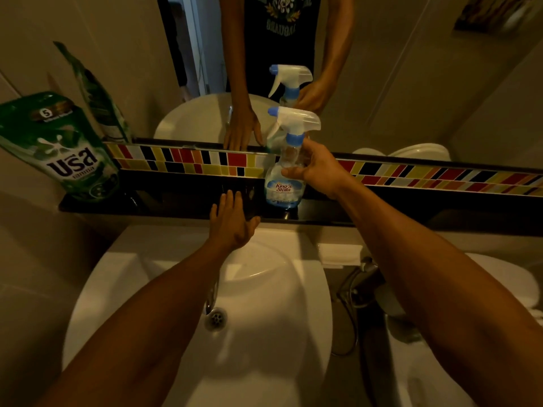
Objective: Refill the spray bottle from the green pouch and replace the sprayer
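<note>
The spray bottle (284,183) stands upright on the dark counter (164,205) behind the sink (258,362), sprayer (295,121) on, with liquid only low in it as far as I can tell. My right hand (318,173) curls around its neck; my left hand (232,223) lies open and flat, holding nothing. The green pouch (63,148) stands well apart at the left. I judge that unscrewing, pouring and recapping all remain.

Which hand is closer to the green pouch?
Left. The left hand rests flat on the shelf, right of the pouch; the right hand grips the bottle farther right.
</note>
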Tool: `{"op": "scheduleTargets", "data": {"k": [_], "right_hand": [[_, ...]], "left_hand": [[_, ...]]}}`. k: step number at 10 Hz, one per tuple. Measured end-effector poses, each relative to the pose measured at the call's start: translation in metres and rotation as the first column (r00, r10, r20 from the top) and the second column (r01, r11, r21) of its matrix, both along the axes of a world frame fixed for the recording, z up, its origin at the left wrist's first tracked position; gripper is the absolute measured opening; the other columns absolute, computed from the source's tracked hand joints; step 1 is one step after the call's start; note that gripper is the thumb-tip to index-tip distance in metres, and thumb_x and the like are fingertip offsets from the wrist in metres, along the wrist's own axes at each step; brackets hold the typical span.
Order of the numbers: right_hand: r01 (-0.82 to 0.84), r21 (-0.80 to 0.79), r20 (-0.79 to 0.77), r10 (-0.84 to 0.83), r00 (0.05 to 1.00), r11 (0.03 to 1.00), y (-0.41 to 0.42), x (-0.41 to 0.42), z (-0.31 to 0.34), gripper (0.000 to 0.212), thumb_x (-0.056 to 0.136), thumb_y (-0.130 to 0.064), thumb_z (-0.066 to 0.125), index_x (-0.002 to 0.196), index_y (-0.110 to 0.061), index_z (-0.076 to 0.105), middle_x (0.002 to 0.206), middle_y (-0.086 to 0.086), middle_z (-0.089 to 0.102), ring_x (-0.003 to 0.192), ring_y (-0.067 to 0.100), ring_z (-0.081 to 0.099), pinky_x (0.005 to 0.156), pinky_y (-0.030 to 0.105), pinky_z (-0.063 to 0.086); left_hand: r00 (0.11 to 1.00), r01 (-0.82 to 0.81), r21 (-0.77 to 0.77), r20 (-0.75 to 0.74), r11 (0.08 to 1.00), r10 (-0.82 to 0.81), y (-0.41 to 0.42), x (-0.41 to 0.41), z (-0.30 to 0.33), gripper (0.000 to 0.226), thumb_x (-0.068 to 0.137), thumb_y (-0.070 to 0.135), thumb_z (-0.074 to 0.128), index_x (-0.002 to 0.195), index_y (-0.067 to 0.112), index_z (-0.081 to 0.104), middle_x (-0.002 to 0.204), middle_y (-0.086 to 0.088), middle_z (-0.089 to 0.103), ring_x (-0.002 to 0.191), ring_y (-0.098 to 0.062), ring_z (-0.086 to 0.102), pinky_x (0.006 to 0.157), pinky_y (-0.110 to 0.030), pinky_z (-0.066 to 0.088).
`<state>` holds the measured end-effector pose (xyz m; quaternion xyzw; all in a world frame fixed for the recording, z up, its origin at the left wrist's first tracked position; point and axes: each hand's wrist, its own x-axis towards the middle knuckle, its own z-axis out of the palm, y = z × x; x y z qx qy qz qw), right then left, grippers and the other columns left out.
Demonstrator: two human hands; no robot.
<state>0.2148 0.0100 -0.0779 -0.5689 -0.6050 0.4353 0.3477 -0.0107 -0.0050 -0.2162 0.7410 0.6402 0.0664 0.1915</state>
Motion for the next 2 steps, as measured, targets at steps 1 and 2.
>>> {"op": "scheduleTargets", "data": {"k": [1, 2], "right_hand": [[0.004, -0.007, -0.035, -0.005, 0.999, 1.000, -0.003, 0.000, -0.003, 0.058, 0.090, -0.007, 0.079, 0.139, -0.028, 0.056, 0.124, -0.014, 0.069, 0.107, 0.000, 0.070, 0.078, 0.021, 0.058], [0.055, 0.040, -0.114, -0.050, 0.992, 0.998, -0.019, -0.002, -0.007, 0.078, 0.087, -0.003, 0.081, 0.153, -0.027, 0.045, 0.137, -0.016, 0.061, 0.110, -0.006, 0.066, 0.076, 0.014, 0.059]], "left_hand": [[1.000, 0.013, -0.018, 0.017, 1.000, -0.013, -0.001, -0.001, 0.003, 0.086, 0.095, 0.056, 0.048, 0.160, 0.015, 0.008, 0.168, -0.011, 0.001, 0.155, -0.027, -0.002, 0.123, -0.049, 0.003], [0.999, -0.013, -0.018, 0.037, 1.000, 0.014, -0.005, -0.004, 0.013, 0.086, 0.096, 0.053, 0.050, 0.160, 0.016, 0.007, 0.169, -0.009, 0.000, 0.155, -0.026, -0.002, 0.123, -0.048, 0.003]]}}
